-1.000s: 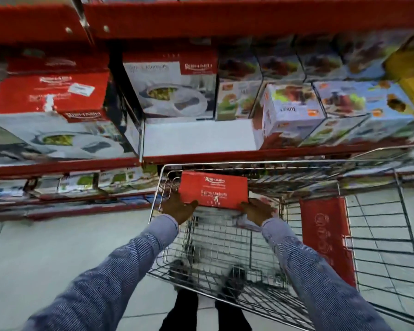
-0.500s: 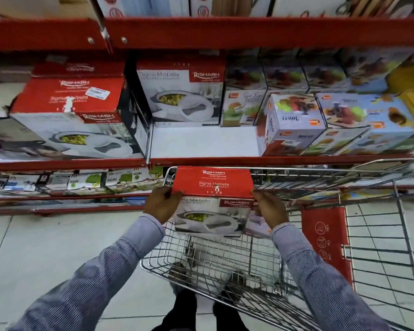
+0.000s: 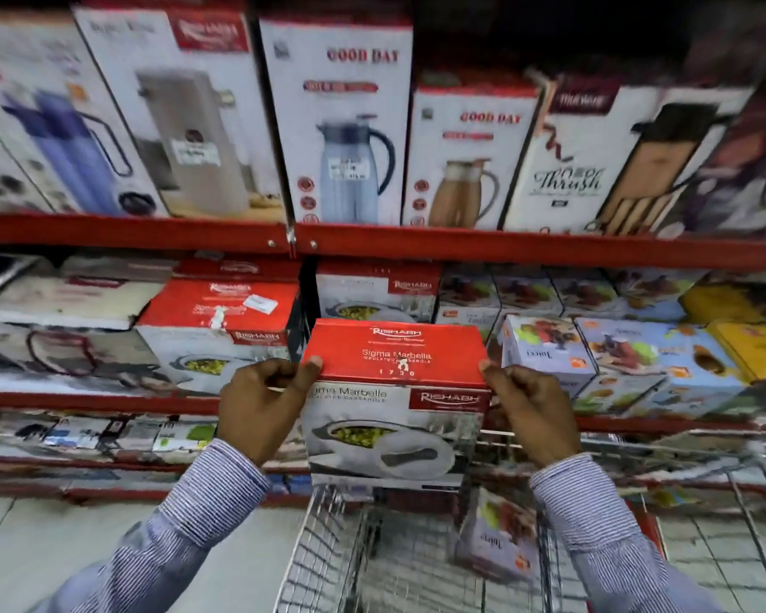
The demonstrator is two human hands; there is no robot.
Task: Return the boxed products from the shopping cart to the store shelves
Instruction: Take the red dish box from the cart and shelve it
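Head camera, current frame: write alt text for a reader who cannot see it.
Two hands, left hand and right hand, hold a red-topped casserole box by its sides in front of red store shelves stocked with boxed jugs and kitchenware. Below, a wire shopping cart holds a juicer box.

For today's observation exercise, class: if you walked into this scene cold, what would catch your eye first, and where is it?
First, the red-topped white cardboard casserole box, held up at centre frame between the left hand and right hand, one on each side. Behind it run the red metal shelves, the upper one lined with tall white flask and jug boxes. Below, a silver wire shopping cart holds a small juicer box.
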